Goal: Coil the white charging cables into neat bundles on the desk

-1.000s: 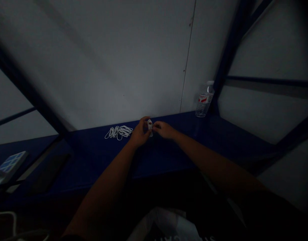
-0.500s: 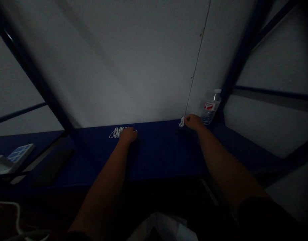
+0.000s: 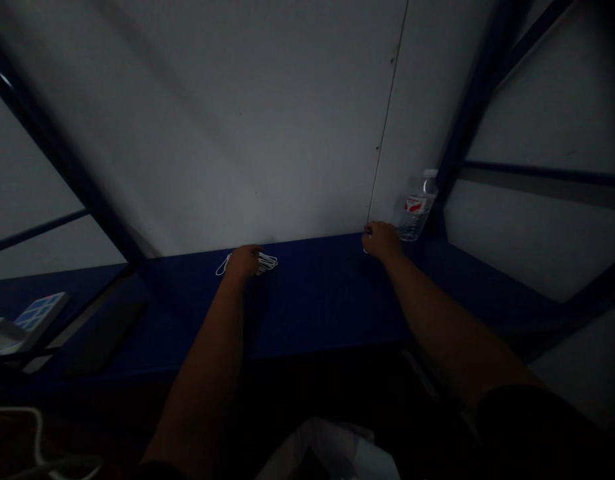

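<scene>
Left of clear plastic bottle [image 3: 416, 212]: right hand [image 3: 381, 240] at small white cord [image 3: 366, 251]; farther, left hand [image 3: 243, 261] overlies looped white cords [image 3: 268, 261] (finger grips indiscernible).

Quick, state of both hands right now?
Left hand: over the white cord bundles; open or closed cannot be told.
Right hand: partly curled, a bit of white cord showing beneath; whether held cannot be told.

passage: blue shelf [image 3: 317, 293], between the hands [image 3: 244, 261] [image 3: 381, 241] | obstacles: bottle [image 3: 415, 212] at right, wall [image 3: 267, 147] along back edge
</scene>
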A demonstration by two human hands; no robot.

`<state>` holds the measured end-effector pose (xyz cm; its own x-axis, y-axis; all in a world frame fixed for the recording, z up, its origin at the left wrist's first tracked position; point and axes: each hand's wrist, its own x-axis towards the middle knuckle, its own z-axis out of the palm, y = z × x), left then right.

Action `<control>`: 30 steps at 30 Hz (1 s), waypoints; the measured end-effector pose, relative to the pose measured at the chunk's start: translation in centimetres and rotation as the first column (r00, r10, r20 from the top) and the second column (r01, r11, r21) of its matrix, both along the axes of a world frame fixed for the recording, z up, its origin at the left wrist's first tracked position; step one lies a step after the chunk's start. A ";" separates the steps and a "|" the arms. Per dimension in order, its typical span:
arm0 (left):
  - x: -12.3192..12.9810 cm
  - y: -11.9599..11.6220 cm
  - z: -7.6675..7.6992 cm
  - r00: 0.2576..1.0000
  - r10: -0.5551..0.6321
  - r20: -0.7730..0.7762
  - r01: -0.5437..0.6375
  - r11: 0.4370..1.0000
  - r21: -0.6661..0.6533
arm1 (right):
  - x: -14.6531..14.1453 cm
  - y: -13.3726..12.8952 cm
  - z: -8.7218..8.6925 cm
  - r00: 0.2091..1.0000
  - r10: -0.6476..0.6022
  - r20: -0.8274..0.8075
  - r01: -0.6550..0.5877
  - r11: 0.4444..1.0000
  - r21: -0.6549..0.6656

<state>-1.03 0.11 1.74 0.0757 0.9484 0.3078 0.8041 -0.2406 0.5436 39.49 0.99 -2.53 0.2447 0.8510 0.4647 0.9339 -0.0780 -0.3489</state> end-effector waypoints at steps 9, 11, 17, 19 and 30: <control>4.3 -2.5 -1.1 0.890 -0.453 -0.043 0.447 0.888 -0.109 | -8.9 -2.2 0.5 0.688 0.686 0.236 -0.719 0.690 0.088; 5.1 -2.9 -1.0 0.838 -0.537 0.096 0.544 0.837 -0.069 | -9.6 -2.6 0.3 0.588 0.786 0.192 -0.801 0.599 -0.003; 4.7 -2.3 -0.7 0.904 -0.413 0.113 0.411 0.911 0.038 | -9.2 -2.9 0.2 0.599 0.798 -0.060 -0.793 0.582 -0.181; 4.9 -2.3 -1.1 0.904 -0.427 0.018 0.427 0.904 0.015 | -8.8 -2.9 0.3 0.617 0.775 -0.138 -0.784 0.591 -0.190; 7.5 -3.2 -3.0 0.887 -0.455 -0.085 0.448 0.890 -0.084 | -9.6 -3.4 0.3 0.639 0.730 -0.242 -0.766 0.579 -0.280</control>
<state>6.51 -3.12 -1.29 0.5275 0.8207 0.2196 0.6669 -0.5602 0.4914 29.93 -2.39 -2.22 -0.5253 0.8402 0.1346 0.6792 0.5093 -0.5285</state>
